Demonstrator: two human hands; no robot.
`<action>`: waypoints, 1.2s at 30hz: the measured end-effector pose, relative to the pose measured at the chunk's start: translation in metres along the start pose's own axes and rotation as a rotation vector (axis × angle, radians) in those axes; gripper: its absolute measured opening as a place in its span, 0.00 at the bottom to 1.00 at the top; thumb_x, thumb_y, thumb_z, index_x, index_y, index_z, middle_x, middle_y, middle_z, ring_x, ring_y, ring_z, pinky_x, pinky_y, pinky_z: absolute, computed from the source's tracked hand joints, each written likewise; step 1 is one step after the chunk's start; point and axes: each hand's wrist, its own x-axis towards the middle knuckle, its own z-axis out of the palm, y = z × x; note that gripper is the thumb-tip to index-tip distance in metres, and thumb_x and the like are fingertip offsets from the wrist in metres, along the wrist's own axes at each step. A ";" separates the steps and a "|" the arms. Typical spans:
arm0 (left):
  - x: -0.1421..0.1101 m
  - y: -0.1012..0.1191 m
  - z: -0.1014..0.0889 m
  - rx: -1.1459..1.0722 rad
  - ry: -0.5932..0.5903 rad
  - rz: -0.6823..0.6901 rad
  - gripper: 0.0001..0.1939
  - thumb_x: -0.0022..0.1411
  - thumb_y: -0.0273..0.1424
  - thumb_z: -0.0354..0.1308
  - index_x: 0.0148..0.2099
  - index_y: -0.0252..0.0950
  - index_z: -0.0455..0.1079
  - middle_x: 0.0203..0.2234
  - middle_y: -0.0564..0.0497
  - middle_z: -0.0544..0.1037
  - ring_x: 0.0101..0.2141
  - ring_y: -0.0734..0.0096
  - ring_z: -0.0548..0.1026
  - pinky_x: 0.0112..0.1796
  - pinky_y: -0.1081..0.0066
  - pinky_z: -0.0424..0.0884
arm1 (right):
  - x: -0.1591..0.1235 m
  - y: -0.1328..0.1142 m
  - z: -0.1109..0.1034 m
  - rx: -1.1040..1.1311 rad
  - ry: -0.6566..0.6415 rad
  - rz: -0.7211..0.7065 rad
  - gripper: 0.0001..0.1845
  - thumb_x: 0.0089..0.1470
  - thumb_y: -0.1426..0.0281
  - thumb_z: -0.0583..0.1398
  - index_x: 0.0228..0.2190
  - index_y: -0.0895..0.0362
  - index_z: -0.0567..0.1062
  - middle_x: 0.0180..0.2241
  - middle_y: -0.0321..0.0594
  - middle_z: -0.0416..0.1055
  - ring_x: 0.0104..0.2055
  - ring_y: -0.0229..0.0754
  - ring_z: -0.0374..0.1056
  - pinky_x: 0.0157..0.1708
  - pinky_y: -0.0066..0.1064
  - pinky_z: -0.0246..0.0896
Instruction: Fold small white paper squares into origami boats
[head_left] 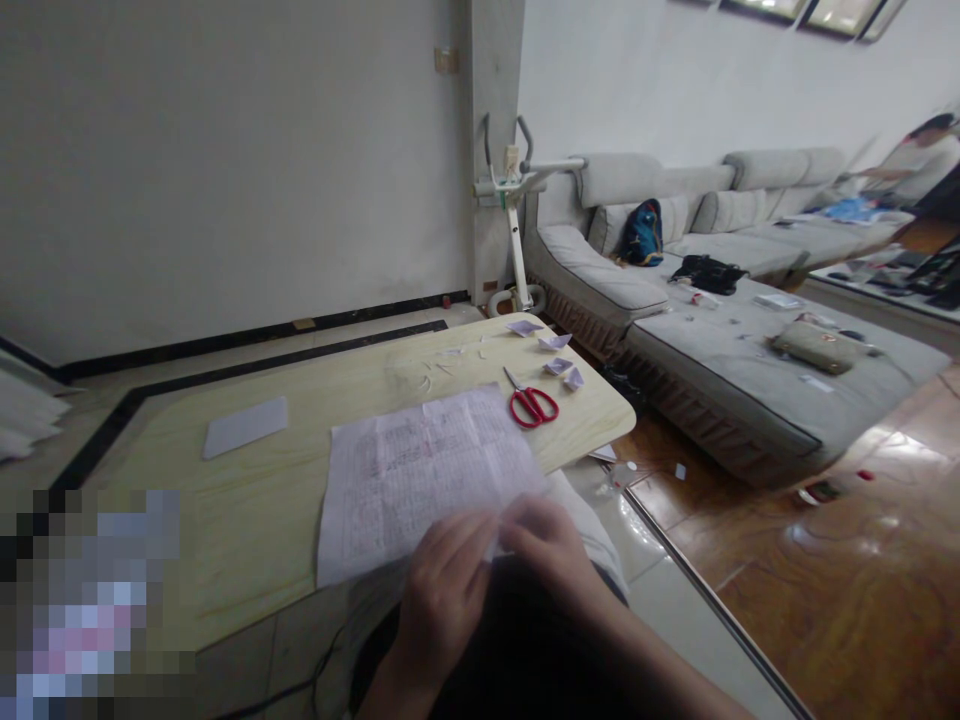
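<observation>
My left hand (450,570) and my right hand (544,535) come together at the table's near edge, fingers closed. Between them they pinch a small piece of white paper (491,545), mostly hidden by the fingers and slightly blurred. Just beyond lies a large creased sheet of paper (427,470) covered with writing, its near edge hanging over the table (247,520). Scissors with red handles (534,406) rest to the right of the sheet, blades partly apart. Several small folded paper boats (555,343) stand near the far right corner.
Thin paper scraps (439,375) lie beyond the sheet. At the left of the table is a white card-like rectangle (246,428). A grey sofa (720,370) with bags stands to the right, near a white exercise machine (516,230). Another person (919,160) sits far right.
</observation>
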 end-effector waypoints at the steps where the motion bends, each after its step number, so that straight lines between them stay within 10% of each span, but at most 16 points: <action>1: 0.000 0.000 0.000 -0.004 -0.001 0.002 0.20 0.62 0.16 0.49 0.52 0.34 0.70 0.43 0.42 0.80 0.47 0.60 0.77 0.47 0.58 0.75 | 0.000 0.000 0.000 -0.001 -0.001 0.001 0.07 0.46 0.70 0.61 0.21 0.57 0.70 0.19 0.30 0.65 0.24 0.36 0.60 0.25 0.26 0.56; 18: 0.001 0.003 0.000 -0.068 0.012 0.029 0.17 0.63 0.17 0.51 0.52 0.31 0.72 0.43 0.41 0.81 0.48 0.60 0.76 0.48 0.60 0.75 | 0.001 -0.001 0.007 0.067 0.112 0.073 0.07 0.39 0.73 0.57 0.15 0.56 0.66 0.16 0.30 0.61 0.22 0.35 0.56 0.24 0.26 0.54; 27: 0.007 0.015 -0.007 -0.256 0.054 -0.496 0.08 0.64 0.30 0.57 0.42 0.40 0.76 0.35 0.50 0.84 0.35 0.65 0.82 0.37 0.69 0.79 | -0.006 -0.008 0.000 -0.139 0.078 -0.128 0.03 0.49 0.71 0.61 0.28 0.57 0.76 0.26 0.36 0.70 0.31 0.41 0.65 0.33 0.31 0.62; 36: 0.001 0.012 -0.002 -0.381 0.057 -0.645 0.10 0.64 0.34 0.56 0.44 0.37 0.74 0.37 0.46 0.84 0.37 0.63 0.83 0.36 0.70 0.80 | -0.006 -0.013 0.001 -0.258 0.088 -0.295 0.03 0.51 0.73 0.63 0.29 0.58 0.79 0.26 0.38 0.70 0.29 0.40 0.65 0.31 0.31 0.61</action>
